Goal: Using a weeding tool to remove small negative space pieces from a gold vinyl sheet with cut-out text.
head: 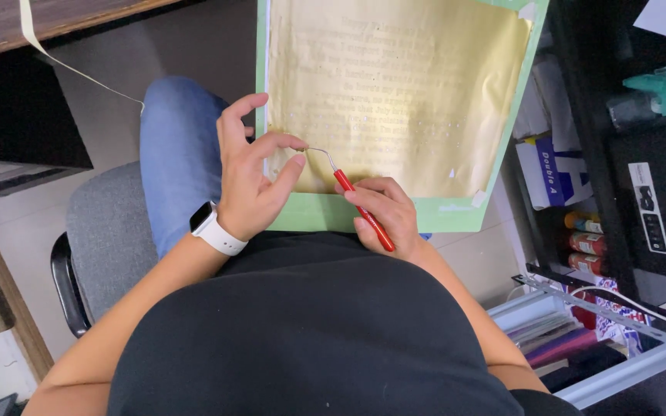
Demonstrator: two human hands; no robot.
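Hook tool [360, 206] with red handle gripped in right hand [387, 216], fingers wrapped round the handle, thin bent metal tip reaching left to the left hand [252, 181]. Left thumb and forefinger pinched narrowly at that tip, other fingers spread, white watch [213, 229] on the wrist. Gold sheet [402, 92] with faint lettering stuck on green board [310, 212], resting on the lap in blue jeans [179, 154], both hands at its lower edge. Grey chair [105, 231] below left; shelves with boxes to the right.
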